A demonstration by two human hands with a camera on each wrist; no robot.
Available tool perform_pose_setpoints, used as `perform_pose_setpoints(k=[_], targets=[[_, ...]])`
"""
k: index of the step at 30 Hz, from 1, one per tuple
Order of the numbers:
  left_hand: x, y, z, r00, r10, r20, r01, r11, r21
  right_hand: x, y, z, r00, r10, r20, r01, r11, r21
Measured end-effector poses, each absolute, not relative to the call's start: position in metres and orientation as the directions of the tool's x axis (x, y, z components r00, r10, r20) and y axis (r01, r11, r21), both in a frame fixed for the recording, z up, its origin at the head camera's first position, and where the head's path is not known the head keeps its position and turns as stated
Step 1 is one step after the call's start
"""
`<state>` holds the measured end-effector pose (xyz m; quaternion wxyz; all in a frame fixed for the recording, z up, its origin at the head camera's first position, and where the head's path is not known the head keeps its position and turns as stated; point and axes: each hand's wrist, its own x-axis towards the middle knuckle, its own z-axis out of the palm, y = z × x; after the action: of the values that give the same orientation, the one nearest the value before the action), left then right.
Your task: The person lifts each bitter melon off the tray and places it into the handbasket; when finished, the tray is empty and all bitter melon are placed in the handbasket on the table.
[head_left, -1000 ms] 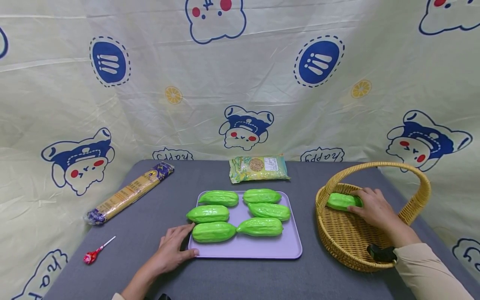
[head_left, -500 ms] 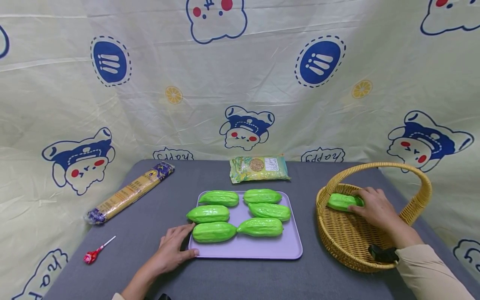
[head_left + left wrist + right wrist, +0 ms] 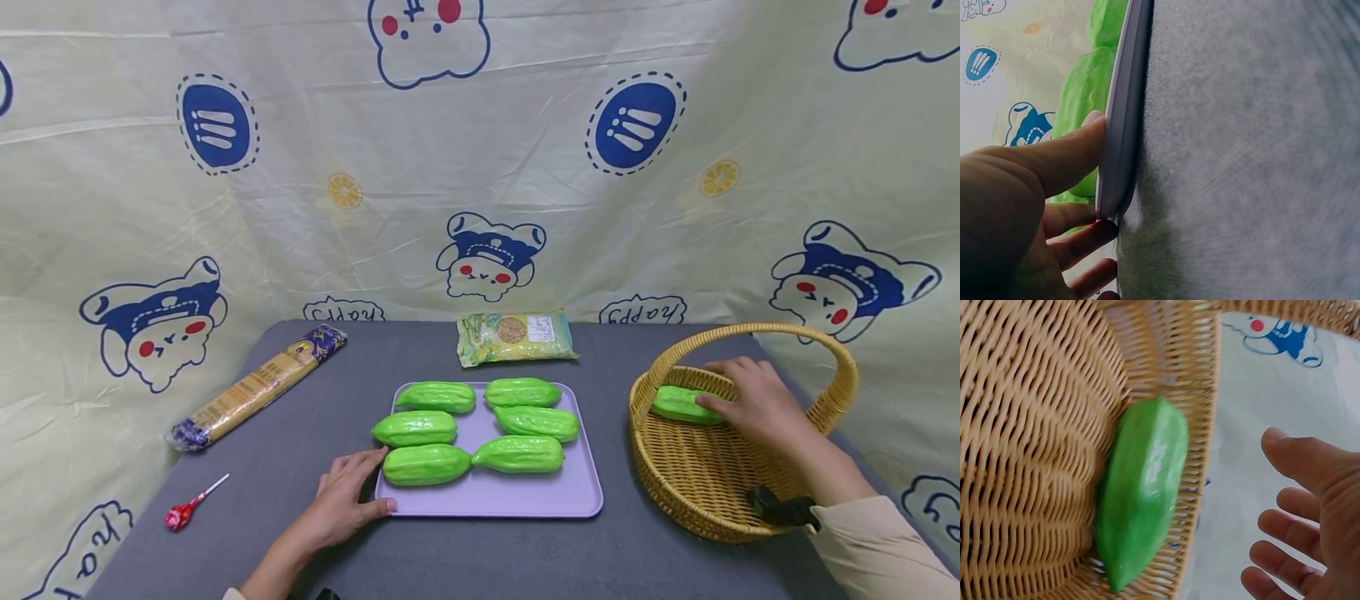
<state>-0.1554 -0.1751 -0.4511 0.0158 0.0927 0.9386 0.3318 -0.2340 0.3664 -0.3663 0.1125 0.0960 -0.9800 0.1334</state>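
In the head view, a lilac tray (image 3: 517, 502) carries several glossy green ridged gourds (image 3: 426, 464) in two columns. My left hand (image 3: 341, 498) holds its near left corner. The left wrist view has the thumb (image 3: 1085, 142) on the rim and fingertips against the outer edge. Another green gourd (image 3: 1141, 494) lies against the far wall inside a wicker basket (image 3: 697, 500) on the right. Beside it is my right hand (image 3: 765, 408), reaching over the basket. In the right wrist view its fingers are spread, apart from the gourd and holding nothing.
A long pasta packet (image 3: 258, 387) lies at the left, with a red lollipop (image 3: 182, 515) nearer me. Behind the tray is a green and yellow bag (image 3: 517, 337). The basket's tall handle (image 3: 750, 329) arches over it. A printed sheet (image 3: 480, 167) hangs behind the table.
My right hand has let go of the gourd in the basket and drawn up and back to the right. The left hand and the tray have not moved.
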Motion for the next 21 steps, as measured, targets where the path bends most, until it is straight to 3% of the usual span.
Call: perform_pose_setpoints(k=[21], targets=[[-0.154, -0.176, -0.451, -0.982, 0.186, 0.033, 0.166, 0.765, 0.622, -0.170, 0.322, -0.349, -0.860, -0.271, 0.433, -0.414, 0.866, -0.281]])
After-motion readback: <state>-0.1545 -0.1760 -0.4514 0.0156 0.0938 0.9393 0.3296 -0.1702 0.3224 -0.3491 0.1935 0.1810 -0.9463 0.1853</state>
